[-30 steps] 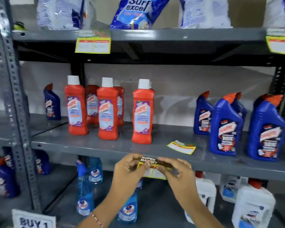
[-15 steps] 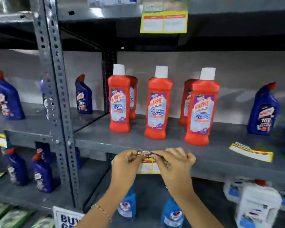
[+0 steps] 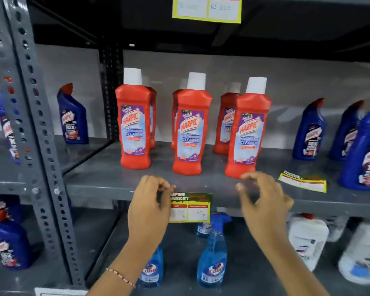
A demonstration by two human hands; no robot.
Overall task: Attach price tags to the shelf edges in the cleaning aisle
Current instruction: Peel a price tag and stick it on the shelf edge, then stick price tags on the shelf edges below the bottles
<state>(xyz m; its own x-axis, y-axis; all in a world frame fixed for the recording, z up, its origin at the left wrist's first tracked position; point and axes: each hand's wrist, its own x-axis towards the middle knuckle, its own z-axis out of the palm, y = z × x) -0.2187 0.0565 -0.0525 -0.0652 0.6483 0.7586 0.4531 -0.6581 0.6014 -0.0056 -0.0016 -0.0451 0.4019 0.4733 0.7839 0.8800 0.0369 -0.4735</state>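
A yellow and green price tag (image 3: 190, 207) hangs from the front edge of the grey middle shelf (image 3: 98, 189), below the red Harpic bottles (image 3: 188, 127). My left hand (image 3: 151, 202) has its fingers pinched at the tag's upper left corner against the shelf edge. My right hand (image 3: 263, 199) hovers to the right of the tag, blurred, fingers curled apart and holding nothing. A second price tag (image 3: 302, 182) lies flat on the shelf top further right.
Another tag (image 3: 206, 9) hangs on the shelf edge above. Blue Harpic bottles (image 3: 308, 133) stand at the right and one (image 3: 73, 118) at the left. Blue spray bottles (image 3: 213, 253) and white jugs (image 3: 308, 238) fill the shelf below. A perforated grey upright (image 3: 39, 146) stands at the left.
My right hand has let go of the tag and moved off to the right. The tag now hangs on the shelf edge with only my left hand at it. The camera came closer.
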